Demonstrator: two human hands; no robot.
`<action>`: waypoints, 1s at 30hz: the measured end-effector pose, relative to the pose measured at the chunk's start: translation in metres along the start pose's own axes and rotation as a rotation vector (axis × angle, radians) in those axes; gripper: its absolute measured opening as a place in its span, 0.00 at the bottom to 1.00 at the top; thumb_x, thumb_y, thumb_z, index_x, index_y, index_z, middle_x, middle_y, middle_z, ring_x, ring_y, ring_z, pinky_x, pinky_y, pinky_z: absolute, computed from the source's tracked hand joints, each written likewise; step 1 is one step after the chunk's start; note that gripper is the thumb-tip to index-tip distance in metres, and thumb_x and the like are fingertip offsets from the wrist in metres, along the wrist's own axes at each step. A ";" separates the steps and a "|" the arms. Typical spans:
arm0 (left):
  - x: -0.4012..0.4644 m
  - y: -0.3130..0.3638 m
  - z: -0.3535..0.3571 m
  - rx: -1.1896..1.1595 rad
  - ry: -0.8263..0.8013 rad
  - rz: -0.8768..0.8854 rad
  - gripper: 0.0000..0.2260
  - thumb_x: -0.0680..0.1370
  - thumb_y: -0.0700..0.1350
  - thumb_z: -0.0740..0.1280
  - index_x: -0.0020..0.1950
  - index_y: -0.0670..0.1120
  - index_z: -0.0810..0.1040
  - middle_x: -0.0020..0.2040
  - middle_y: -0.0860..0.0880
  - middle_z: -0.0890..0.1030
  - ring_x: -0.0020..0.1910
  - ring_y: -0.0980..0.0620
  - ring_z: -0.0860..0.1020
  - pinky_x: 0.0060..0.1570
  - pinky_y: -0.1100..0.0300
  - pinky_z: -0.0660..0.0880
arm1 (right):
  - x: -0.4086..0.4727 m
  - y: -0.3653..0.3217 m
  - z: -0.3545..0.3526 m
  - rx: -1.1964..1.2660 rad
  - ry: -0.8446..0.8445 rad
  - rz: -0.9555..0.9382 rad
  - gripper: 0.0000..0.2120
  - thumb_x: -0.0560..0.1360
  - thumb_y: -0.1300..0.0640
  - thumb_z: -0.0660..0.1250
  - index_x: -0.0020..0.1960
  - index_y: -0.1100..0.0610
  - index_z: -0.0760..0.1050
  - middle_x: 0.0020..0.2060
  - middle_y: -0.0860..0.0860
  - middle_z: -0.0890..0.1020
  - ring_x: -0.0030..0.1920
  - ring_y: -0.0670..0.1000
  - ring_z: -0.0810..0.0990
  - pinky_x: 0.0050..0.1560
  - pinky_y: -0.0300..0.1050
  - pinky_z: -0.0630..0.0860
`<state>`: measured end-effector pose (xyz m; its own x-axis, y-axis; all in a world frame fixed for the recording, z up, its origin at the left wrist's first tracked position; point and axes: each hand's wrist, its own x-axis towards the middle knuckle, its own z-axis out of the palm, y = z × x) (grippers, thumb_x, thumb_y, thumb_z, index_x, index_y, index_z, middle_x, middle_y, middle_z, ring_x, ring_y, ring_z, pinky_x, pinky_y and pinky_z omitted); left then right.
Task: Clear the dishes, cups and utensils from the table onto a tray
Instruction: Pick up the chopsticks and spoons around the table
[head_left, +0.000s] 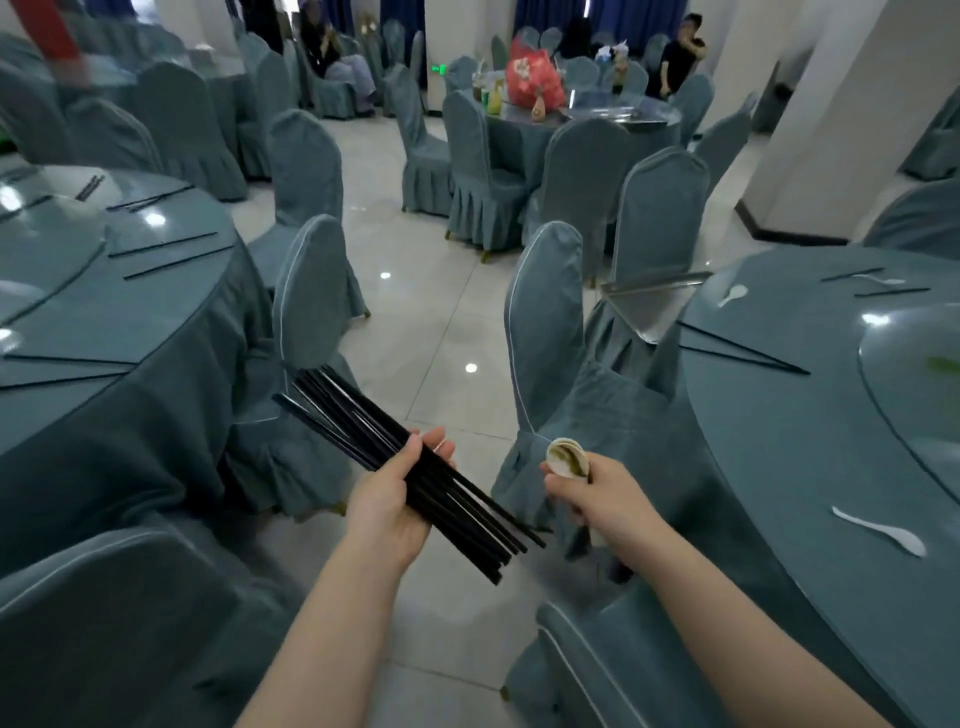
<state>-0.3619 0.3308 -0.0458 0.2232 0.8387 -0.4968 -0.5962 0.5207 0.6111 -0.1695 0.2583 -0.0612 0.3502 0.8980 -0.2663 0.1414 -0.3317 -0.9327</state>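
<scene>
Between two tables, left hand (387, 499) gripping chopsticks (363, 431), right hand (602, 499) clutching spoons (567, 457) (soiled), open aisle ahead

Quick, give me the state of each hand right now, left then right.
Left hand: closed round a bundle of black chopsticks.
Right hand: closed round stacked white spoons, soiled bowls up.

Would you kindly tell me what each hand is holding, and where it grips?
The left hand grips a bundle of black chopsticks around its middle. The right hand holds stacked white spoons by their handles, bowls sticking up.
</scene>
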 end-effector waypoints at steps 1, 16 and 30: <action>0.014 0.003 0.008 -0.002 -0.004 -0.015 0.09 0.80 0.39 0.62 0.58 0.37 0.76 0.45 0.44 0.84 0.42 0.50 0.84 0.42 0.56 0.77 | 0.014 -0.001 -0.006 0.026 0.024 0.034 0.06 0.73 0.61 0.68 0.49 0.62 0.80 0.36 0.53 0.80 0.34 0.47 0.73 0.30 0.37 0.68; 0.210 -0.018 0.157 0.111 -0.335 -0.341 0.07 0.80 0.45 0.63 0.42 0.47 0.75 0.30 0.53 0.75 0.28 0.57 0.73 0.31 0.62 0.75 | 0.106 0.051 -0.101 0.226 0.744 0.347 0.05 0.78 0.56 0.63 0.47 0.55 0.77 0.37 0.52 0.85 0.31 0.48 0.77 0.35 0.43 0.73; 0.309 -0.072 0.270 0.366 -0.572 -0.673 0.06 0.78 0.46 0.65 0.43 0.47 0.77 0.33 0.53 0.77 0.29 0.56 0.76 0.33 0.61 0.77 | 0.115 0.088 -0.156 0.469 1.332 0.609 0.08 0.79 0.65 0.55 0.50 0.61 0.72 0.38 0.58 0.81 0.29 0.52 0.73 0.29 0.44 0.70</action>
<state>-0.0422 0.5957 -0.0767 0.8319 0.2456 -0.4976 0.0514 0.8587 0.5099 0.0275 0.2874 -0.1359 0.8287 -0.3218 -0.4578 -0.5310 -0.1939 -0.8249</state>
